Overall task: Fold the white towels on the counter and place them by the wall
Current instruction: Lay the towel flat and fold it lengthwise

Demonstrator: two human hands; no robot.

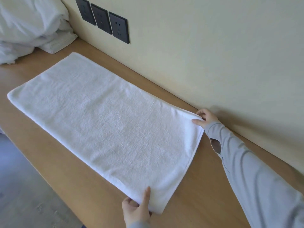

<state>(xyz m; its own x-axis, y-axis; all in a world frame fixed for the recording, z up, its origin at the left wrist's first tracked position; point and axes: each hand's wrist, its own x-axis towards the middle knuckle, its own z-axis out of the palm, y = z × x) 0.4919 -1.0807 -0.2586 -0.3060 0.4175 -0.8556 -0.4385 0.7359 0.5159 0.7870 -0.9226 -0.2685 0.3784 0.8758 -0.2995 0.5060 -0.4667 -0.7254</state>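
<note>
On the counter [189, 203] lies one towel [105, 122], left hand [136, 209] and right hand [205, 118] each pinching a corner.

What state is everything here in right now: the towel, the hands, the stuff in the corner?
White towel: spread flat on the wooden counter.
Left hand: pinches the towel's front corner, thumb on top.
Right hand: pinches the corner nearest the wall, lifting it slightly.
Folded towels: stacked by the wall.
White linen pile: rumpled, unfolded, heaped against the stack.
Wall sockets: three, nothing plugged in.
</note>
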